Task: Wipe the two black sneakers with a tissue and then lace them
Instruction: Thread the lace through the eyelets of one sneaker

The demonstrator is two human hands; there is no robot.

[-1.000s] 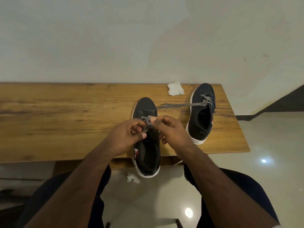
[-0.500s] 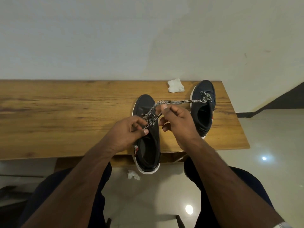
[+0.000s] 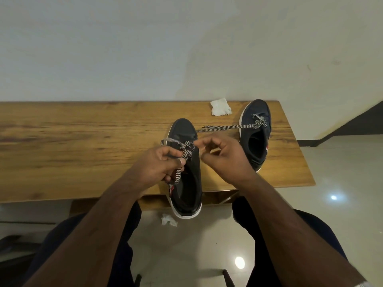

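Note:
Two black sneakers with white soles lie on the wooden table (image 3: 83, 146). The near sneaker (image 3: 187, 189) has its heel hanging over the front edge. My left hand (image 3: 159, 164) pinches its black-and-white lace (image 3: 186, 151) above the tongue, and one end hangs below my fingers. My right hand (image 3: 223, 156) is curled just right of that knot, index tip at the lace; a grip is not plainly visible. The far sneaker (image 3: 257, 141) stands to the right, its lace (image 3: 228, 127) stretched left across the table. A white tissue (image 3: 220, 107) lies near the back edge.
A crumpled tissue scrap (image 3: 169, 220) lies on the tiled floor under the near sneaker's heel. The wall runs right behind the table. The table's right end is just past the far sneaker. My knees sit below the front edge.
My right hand has let go of the far sneaker's lace, which now lies flat on the table. A loop of the near sneaker's lace has swung out to the left. Both hands stay over the near sneaker.

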